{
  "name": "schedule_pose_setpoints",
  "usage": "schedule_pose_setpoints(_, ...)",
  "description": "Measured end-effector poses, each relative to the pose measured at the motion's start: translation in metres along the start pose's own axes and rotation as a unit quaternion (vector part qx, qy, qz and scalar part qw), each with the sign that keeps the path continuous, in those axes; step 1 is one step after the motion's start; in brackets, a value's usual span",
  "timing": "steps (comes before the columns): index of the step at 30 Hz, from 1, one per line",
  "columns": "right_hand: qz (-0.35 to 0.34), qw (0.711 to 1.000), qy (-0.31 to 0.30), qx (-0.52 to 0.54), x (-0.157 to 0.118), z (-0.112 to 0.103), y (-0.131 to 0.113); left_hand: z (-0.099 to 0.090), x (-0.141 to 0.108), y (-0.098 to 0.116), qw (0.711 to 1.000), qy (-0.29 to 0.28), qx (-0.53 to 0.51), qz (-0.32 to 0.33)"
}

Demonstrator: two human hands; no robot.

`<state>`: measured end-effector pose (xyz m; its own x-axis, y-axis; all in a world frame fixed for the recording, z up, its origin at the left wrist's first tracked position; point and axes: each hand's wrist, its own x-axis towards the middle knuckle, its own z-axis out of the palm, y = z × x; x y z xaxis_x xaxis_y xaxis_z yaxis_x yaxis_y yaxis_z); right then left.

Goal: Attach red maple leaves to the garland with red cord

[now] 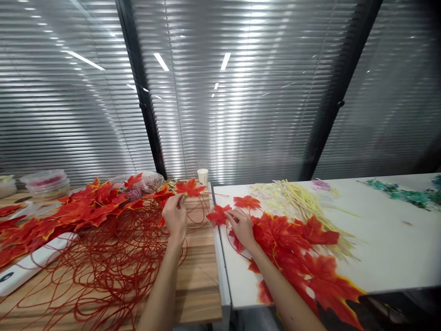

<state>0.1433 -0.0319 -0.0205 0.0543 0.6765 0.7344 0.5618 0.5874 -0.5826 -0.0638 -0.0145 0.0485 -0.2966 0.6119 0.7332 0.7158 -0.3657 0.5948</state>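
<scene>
My left hand (175, 215) is raised over the wooden table (196, 280), its fingertips pinching the stem of a red maple leaf (189, 187) on a thin red wire. Beside it, my right hand (241, 226) rests on the white table (389, 248) and pinches another red leaf (218, 214). A thin red wire (215, 195) runs between the two hands. A tangle of red wire stems (103, 266) lies under my left forearm. Loose red leaves (303, 257) are heaped under my right forearm.
A pile of red leaves (82, 207) covers the left of the wooden table, with a white flat object (27, 266) beside it. Clear plastic containers (46, 183) and a paper cup (202, 175) stand at the back. Pale yellow stems (296, 202), green sprigs (403, 195) and closed blinds lie beyond.
</scene>
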Motion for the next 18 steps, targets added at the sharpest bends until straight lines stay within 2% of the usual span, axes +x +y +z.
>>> schedule_pose_setpoints(2, 0.0, 1.0, 0.0, 0.002, 0.0, 0.0, 0.0, 0.002, 0.002, 0.001, 0.991, 0.078, -0.104, -0.025)
schedule_pose_setpoints(4, 0.001, 1.0, -0.001, 0.0, 0.0, 0.001, 0.0, 0.004, 0.003, 0.004, 0.966, 0.128, -0.211, -0.077)
schedule_pose_setpoints(7, 0.006, 1.0, -0.004, -0.004, -0.001, 0.001, 0.0, 0.005, 0.006, 0.009, 0.904, 0.17, -0.361, -0.151)
schedule_pose_setpoints(10, 0.008, 1.0, -0.005, -0.006, -0.002, 0.002, 0.001, 0.001, 0.011, 0.015, 0.836, 0.199, -0.475, -0.191)
schedule_pose_setpoints(12, 0.008, 1.0, -0.004, -0.009, -0.002, 0.002, 0.002, -0.003, 0.014, 0.017, 0.79, 0.181, -0.541, -0.222)
schedule_pose_setpoints(14, 0.008, 1.0, -0.003, -0.014, -0.001, 0.003, 0.002, -0.006, 0.015, 0.018, 0.754, 0.126, -0.587, -0.266)
schedule_pose_setpoints(18, 0.001, 1.0, -0.002, -0.017, -0.002, 0.004, 0.002, -0.001, 0.008, 0.025, 0.726, -0.006, -0.59, -0.352)
